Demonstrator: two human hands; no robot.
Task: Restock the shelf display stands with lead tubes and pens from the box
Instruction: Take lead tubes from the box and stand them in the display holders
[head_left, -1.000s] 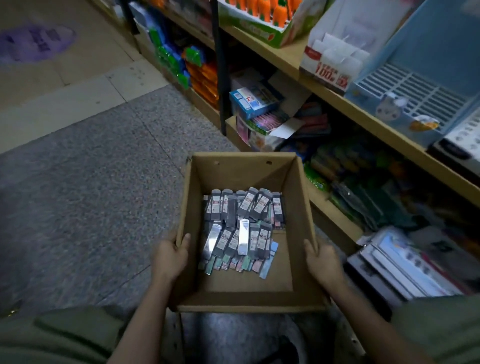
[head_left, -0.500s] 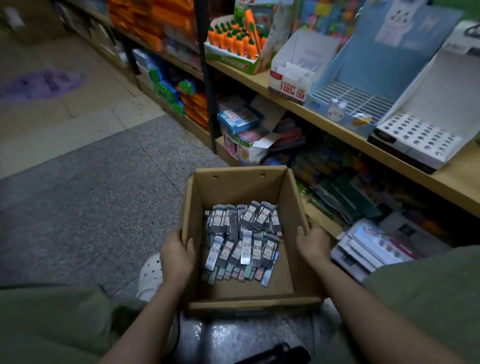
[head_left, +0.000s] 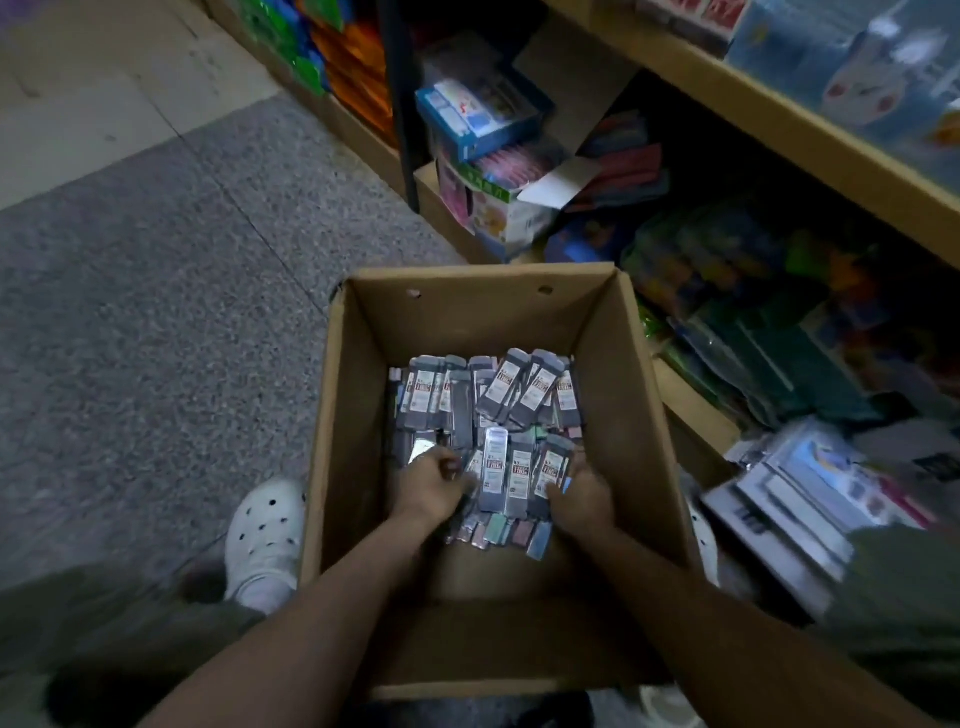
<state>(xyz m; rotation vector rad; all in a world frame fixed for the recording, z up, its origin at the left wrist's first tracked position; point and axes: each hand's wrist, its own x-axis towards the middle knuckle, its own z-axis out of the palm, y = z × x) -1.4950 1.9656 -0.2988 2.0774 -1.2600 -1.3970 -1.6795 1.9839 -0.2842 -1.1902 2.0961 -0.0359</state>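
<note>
An open cardboard box (head_left: 467, 322) stands on the floor between my feet. Inside lies a pile of grey lead tubes (head_left: 519, 395) with white labels; a row of pastel-coloured ones sits at the near edge. Both hands are down in the box. My left hand (head_left: 434, 486) curls its fingers round tubes at the pile's left side. My right hand (head_left: 576, 491) grips tubes at the right side, and several tubes stand bunched between the two hands. A blue display stand (head_left: 857, 78) sits on the wooden shelf (head_left: 779, 140) at the upper right, partly cut off.
My white clog (head_left: 270, 525) stands on the speckled floor left of the box. The lower shelf right of the box holds packets and a stack of flat packages (head_left: 789, 499). Small product boxes (head_left: 478, 119) fill the shelf bay behind a black upright post (head_left: 400, 104).
Both hands left the box's side walls and went down into the pile of lead tubes. The view tilted downward and closer, so the display stands mostly left the frame.
</note>
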